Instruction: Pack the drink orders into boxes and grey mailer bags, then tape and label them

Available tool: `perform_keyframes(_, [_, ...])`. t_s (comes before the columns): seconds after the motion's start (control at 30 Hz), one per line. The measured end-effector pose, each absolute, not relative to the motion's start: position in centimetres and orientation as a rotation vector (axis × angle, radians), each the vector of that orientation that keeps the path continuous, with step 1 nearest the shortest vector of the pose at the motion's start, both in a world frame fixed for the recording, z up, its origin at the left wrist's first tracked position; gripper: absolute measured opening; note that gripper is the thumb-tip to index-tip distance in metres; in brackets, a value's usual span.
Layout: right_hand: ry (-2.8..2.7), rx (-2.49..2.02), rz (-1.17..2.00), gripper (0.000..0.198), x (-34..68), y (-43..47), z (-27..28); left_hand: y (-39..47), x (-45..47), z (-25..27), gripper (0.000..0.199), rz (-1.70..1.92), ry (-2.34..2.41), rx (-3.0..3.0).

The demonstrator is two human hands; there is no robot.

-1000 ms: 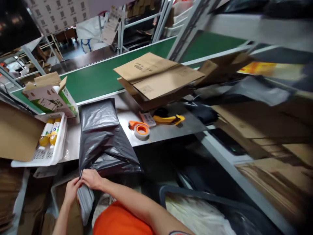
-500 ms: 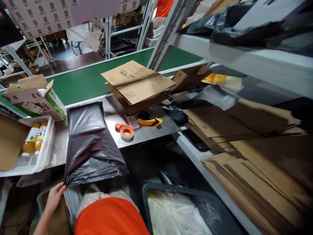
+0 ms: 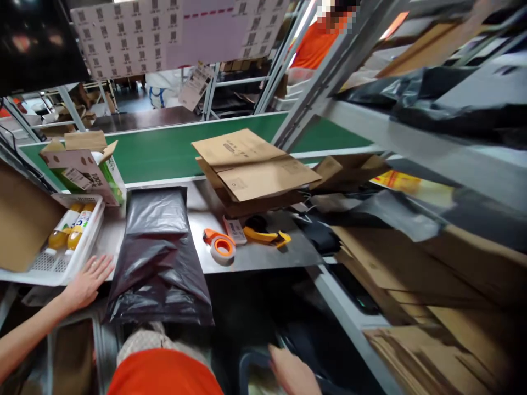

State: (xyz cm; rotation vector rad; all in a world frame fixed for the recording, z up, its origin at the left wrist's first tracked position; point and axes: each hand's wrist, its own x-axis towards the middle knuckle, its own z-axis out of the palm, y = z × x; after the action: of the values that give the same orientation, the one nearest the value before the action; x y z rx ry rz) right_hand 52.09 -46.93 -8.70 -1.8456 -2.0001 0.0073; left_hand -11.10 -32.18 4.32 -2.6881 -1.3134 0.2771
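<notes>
A green conveyor belt (image 3: 164, 159) runs behind a metal worktop (image 3: 269, 260), with shelving rising at the right and a pale sheet (image 3: 123, 41) of square printed codes hanging above. On the left part of the worktop lies a black plastic bag (image 3: 158, 249), its lower end reaching past the front edge toward the person's orange top (image 3: 164, 373). The bag is glossy and dark, smooth and bulky along the upper part, then wrinkled by slanting folds where it flares into a flatter, wider lower end. Near its left edge is the left hand (image 3: 87, 282), palm down, the grip wide with fingers spread; contact with the white basket (image 3: 97, 219) beside it is hard to judge. The right hand (image 3: 294, 373), blurred at the lower edge, is by a dark-rimmed bin (image 3: 244, 365); its grip cannot be told. In the basket lie two bottles (image 3: 68, 227) of yellow-orange liquid, a large "C" legible on one label. The carton (image 3: 88, 178) behind reads "100%" beside a white sticker. The flattened cardboard (image 3: 255, 164) bears dark print too small to read, as does the small white box (image 3: 234, 230) between the orange tape dispenser (image 3: 222, 247) and the yellow tool (image 3: 265, 237).
</notes>
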Motion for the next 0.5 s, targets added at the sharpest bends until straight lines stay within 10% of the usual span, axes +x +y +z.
perform_keyframes(0.17, [-2.612, -1.067, -0.259, 0.070, 44.2, -33.0, -4.1, -27.2, -7.5, 1.8, 0.112, 0.569, -0.694, -3.048])
perform_keyframes(0.4, [-2.977, -0.539, 0.237, 0.038, 40.5, -26.6, -6.3, -25.2, -5.6, -6.1, 0.121, 0.481, -0.707, -3.133])
perform_keyframes(0.5, [-3.015, -0.623, 0.425, 0.020, 41.2, -26.6, -7.9, -25.4, -6.2, -6.7, 0.086, 0.421, -0.655, -3.235])
